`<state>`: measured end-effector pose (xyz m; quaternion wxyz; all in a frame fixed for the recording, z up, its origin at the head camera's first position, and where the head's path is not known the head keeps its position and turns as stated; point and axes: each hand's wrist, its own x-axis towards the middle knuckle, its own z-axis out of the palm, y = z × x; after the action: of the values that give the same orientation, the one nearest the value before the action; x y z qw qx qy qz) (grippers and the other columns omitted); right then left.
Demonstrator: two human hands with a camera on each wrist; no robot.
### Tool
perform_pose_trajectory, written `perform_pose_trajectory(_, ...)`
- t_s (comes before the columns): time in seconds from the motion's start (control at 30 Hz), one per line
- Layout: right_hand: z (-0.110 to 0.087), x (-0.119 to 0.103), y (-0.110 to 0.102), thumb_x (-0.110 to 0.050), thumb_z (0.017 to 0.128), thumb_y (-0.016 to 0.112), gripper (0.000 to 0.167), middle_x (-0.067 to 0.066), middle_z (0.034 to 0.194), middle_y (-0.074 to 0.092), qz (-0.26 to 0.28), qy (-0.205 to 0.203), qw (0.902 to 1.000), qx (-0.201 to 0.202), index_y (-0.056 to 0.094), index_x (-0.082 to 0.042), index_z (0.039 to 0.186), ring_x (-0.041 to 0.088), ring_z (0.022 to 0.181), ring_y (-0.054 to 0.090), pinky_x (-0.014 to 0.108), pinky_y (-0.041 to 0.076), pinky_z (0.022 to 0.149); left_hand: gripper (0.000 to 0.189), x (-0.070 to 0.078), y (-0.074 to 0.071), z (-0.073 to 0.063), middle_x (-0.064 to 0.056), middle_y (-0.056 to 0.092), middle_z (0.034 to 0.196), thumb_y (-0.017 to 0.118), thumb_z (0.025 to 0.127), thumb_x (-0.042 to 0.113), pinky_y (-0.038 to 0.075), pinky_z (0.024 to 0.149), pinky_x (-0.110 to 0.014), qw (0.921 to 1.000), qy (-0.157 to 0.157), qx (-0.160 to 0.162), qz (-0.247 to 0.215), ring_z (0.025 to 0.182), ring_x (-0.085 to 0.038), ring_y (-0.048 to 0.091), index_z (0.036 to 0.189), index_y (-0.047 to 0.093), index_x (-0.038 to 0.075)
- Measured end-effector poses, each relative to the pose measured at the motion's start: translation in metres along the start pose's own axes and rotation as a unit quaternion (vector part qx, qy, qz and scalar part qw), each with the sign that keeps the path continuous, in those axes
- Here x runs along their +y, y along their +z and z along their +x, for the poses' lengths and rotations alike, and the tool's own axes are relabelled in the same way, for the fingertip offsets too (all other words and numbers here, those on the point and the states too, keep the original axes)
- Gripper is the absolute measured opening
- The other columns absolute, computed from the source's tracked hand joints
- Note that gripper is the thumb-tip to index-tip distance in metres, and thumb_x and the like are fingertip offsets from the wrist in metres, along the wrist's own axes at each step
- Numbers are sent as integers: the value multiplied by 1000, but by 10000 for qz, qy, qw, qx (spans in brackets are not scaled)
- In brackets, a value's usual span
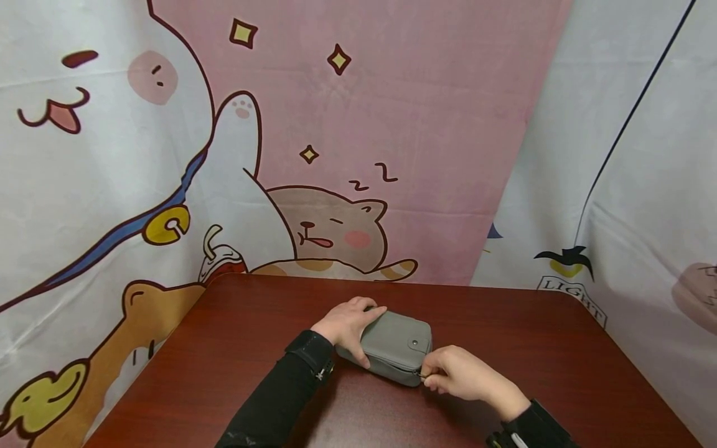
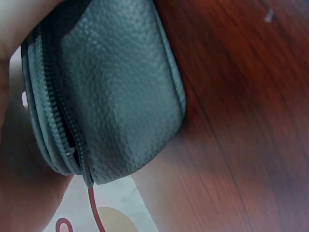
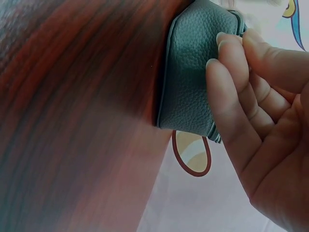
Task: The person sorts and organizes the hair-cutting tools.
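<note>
A grey-green zippered pouch with pebbled leather and a snap tab lies on the table. My left hand grips its left end, thumb down the near side and fingers over the far edge. At the near right corner, my right hand pinches the zipper pull between thumb and forefinger. The left wrist view shows the zipper with its teeth parted along a narrow gap. In the right wrist view, curled fingers lie against the pouch's end. The pouch's inside is hidden.
The pouch rests toward the far side of a reddish-brown wooden table. Behind and beside the table hangs a cloth backdrop printed with cartoon animals. A small pale speck lies on the wood.
</note>
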<state>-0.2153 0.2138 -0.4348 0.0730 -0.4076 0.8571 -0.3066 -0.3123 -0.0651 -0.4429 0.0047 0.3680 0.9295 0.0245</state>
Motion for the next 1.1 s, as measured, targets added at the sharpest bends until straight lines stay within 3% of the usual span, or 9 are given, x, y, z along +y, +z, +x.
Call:
perform_pose_trajectory(0.2, 3, -2, 2, -7, 92, 69, 15, -12, 74, 60, 78, -160, 9998, -12, 65, -16, 81, -2, 62, 58, 20, 48, 54, 122, 0, 0, 0, -1, 40, 146, 90, 53, 63, 39, 104, -38, 10000, 15, 33, -36, 131, -18, 39, 155, 36, 24)
perform_pose_trajectory(0.5, 5, -8, 2, -8, 92, 70, 13, -14, 74, 61, 58, 90, 9999, -51, 66, -17, 83, -2, 62, 59, 20, 48, 54, 122, 0, 0, 0, -1, 40, 146, 90, 52, 63, 39, 104, -38, 10000, 6, 27, -44, 132, -18, 39, 155, 36, 24)
perform_pose_trajectory(0.83, 4, -9, 0, -7, 94, 67, 14, -12, 73, 60, 36, 76, 10000, 18, 65, -14, 82, -1, 62, 59, 21, 49, 54, 121, 0, 1, 0, -1, 40, 146, 90, 53, 63, 39, 104, -38, 10000, -17, 68, -68, 131, -19, 39, 155, 36, 24)
perform_pose_trajectory(1.1, 0, -2, -4, -9, 93, 68, 11, -14, 71, 57, -450, 335, 9979, 337, 66, -15, 85, -3, 60, 55, 21, 47, 53, 122, 9, 1, -2, -3, 42, 144, 87, 54, 67, 40, 102, -41, 9990, -398, 180, 12, 130, -20, 40, 155, 35, 23)
